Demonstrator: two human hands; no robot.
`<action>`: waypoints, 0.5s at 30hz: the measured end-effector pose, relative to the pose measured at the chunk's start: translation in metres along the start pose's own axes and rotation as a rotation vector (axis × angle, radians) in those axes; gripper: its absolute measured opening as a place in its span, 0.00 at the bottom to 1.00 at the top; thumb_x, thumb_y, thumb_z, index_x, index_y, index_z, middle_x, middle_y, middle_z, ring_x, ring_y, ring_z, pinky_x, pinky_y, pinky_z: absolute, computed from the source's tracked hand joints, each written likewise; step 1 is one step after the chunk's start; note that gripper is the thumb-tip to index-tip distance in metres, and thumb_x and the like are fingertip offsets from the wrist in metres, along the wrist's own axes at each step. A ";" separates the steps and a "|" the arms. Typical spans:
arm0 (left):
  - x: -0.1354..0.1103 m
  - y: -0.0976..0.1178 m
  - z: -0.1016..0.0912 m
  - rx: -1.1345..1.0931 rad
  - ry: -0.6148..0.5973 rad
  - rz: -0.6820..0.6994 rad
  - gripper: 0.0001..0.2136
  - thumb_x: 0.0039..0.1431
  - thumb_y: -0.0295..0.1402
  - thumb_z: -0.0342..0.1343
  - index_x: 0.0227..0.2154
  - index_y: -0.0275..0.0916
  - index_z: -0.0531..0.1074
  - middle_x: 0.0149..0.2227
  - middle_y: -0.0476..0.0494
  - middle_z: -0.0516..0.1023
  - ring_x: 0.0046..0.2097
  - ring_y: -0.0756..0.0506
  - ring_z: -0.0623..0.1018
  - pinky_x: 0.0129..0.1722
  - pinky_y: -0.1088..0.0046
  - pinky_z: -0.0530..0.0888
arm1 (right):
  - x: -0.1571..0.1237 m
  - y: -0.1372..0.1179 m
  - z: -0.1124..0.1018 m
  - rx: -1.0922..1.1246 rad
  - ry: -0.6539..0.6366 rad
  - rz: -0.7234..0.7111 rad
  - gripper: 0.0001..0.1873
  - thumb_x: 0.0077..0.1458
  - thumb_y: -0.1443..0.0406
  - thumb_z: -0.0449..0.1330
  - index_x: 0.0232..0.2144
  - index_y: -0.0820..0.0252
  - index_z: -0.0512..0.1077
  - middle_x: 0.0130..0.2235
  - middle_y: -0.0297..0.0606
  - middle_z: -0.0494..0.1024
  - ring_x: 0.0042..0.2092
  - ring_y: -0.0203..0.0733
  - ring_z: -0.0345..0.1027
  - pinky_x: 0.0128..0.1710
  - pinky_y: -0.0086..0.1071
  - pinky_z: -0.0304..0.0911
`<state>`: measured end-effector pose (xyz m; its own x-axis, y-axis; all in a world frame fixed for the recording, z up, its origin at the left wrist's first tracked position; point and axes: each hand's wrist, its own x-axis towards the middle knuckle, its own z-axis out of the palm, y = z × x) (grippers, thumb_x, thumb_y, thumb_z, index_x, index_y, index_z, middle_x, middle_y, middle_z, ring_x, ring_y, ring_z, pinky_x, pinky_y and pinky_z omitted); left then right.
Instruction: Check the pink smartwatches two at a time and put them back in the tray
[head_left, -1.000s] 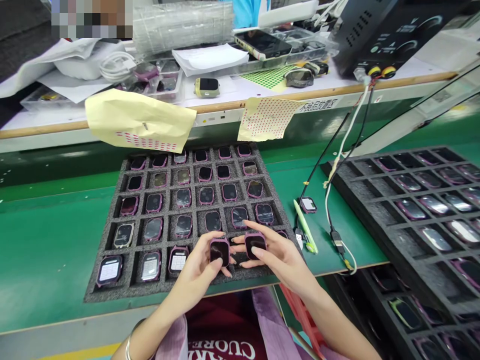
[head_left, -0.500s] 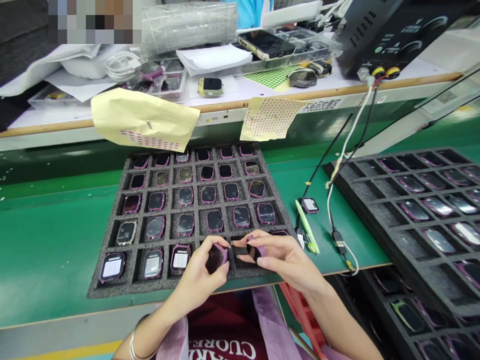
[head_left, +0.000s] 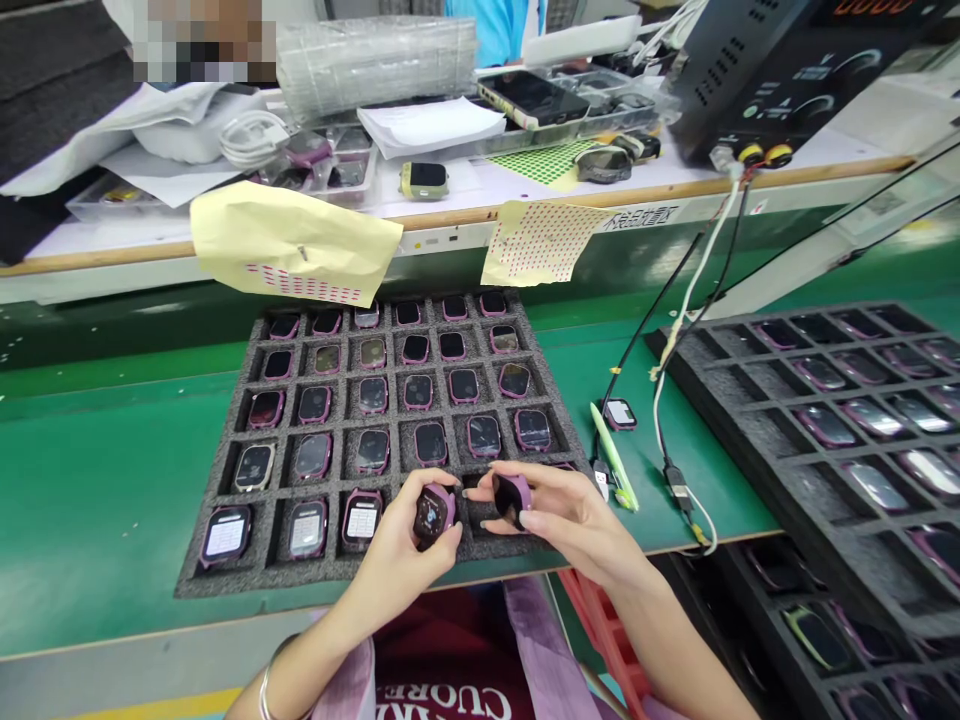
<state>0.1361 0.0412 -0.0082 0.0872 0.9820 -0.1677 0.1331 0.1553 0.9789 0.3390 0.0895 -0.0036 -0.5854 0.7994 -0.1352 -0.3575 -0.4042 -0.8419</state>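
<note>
Head view, held watches (head_left: 433,514), shirt (head_left: 444,632) reading CUORE

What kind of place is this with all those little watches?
It looks like an electronics workshop, or maybe a factory. A foam tray holds rows of strapless watches on a green worktable, and there's a black box with dials.

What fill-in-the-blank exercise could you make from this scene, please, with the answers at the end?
Of the left hand and the right hand, only the ____ one holds a watch with its screen lit.
The frame of the held dark-screened watch is coloured ____.
The foam tray beneath the hands lies on a table coloured ____.
The red-marked sheets hanging at the shelf are coloured ____.
Answers: left; purple; green; yellow.
</note>
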 end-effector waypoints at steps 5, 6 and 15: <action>0.000 0.000 -0.001 0.003 -0.009 -0.017 0.14 0.54 0.25 0.52 0.44 0.40 0.65 0.37 0.48 0.68 0.38 0.47 0.70 0.39 0.73 0.67 | 0.000 0.002 -0.002 0.006 0.002 0.007 0.19 0.53 0.66 0.67 0.49 0.58 0.73 0.45 0.46 0.77 0.52 0.57 0.68 0.46 0.52 0.70; 0.000 0.000 -0.001 0.001 -0.019 -0.022 0.13 0.54 0.25 0.52 0.44 0.40 0.65 0.37 0.48 0.68 0.38 0.47 0.70 0.37 0.74 0.66 | 0.000 0.003 -0.003 0.008 0.005 -0.004 0.19 0.53 0.67 0.67 0.48 0.58 0.74 0.45 0.46 0.77 0.52 0.57 0.68 0.46 0.52 0.70; -0.001 0.000 -0.002 0.014 -0.040 -0.006 0.14 0.54 0.24 0.51 0.44 0.40 0.64 0.37 0.48 0.68 0.38 0.47 0.69 0.37 0.74 0.65 | -0.001 0.004 -0.003 0.006 -0.002 -0.053 0.17 0.53 0.68 0.67 0.46 0.55 0.75 0.46 0.44 0.74 0.51 0.56 0.68 0.46 0.51 0.70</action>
<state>0.1339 0.0402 -0.0080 0.1253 0.9759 -0.1786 0.1479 0.1597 0.9760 0.3406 0.0885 -0.0086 -0.5670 0.8189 -0.0893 -0.3922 -0.3637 -0.8449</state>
